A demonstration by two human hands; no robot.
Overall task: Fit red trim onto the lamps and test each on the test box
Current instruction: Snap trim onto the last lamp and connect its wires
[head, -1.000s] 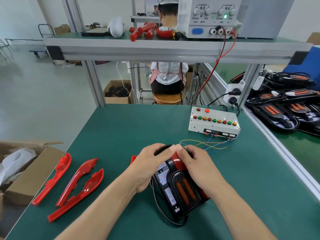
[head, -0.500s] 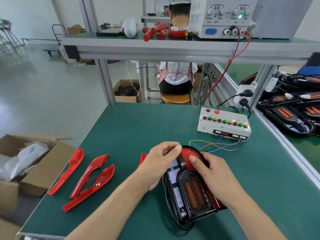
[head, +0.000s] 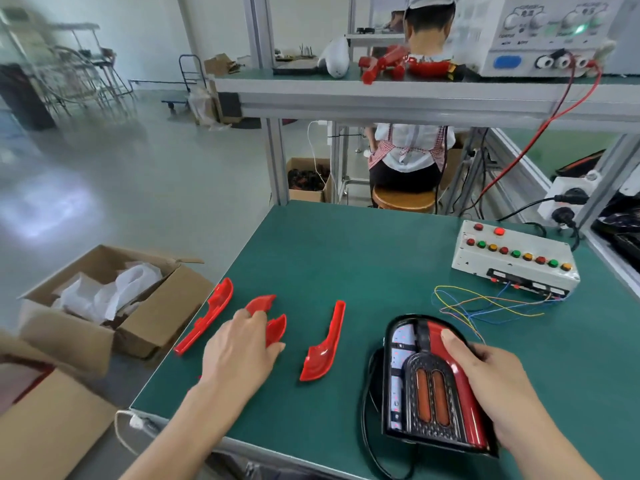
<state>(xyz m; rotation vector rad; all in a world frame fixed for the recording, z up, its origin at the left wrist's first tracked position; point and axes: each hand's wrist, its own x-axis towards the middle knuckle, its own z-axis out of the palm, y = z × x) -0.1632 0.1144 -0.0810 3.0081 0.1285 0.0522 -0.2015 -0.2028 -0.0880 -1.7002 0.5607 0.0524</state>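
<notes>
Since the earlier frame, the left hand (head: 242, 348) has been taken off the lamp (head: 433, 386) and moved left over two red trim pieces (head: 268, 315) lying on the green table (head: 363, 258); its fingers are loosely spread upon them, though whether one is gripped cannot be told. The lamp is held at its right edge by the right hand (head: 498, 386), thumb laid on the fitted red trim. Another trim piece (head: 327, 344) lies between the hands, and one more (head: 207, 315) near the table's left edge. The test box (head: 512, 261) stands beyond the lamp, apart from it.
</notes>
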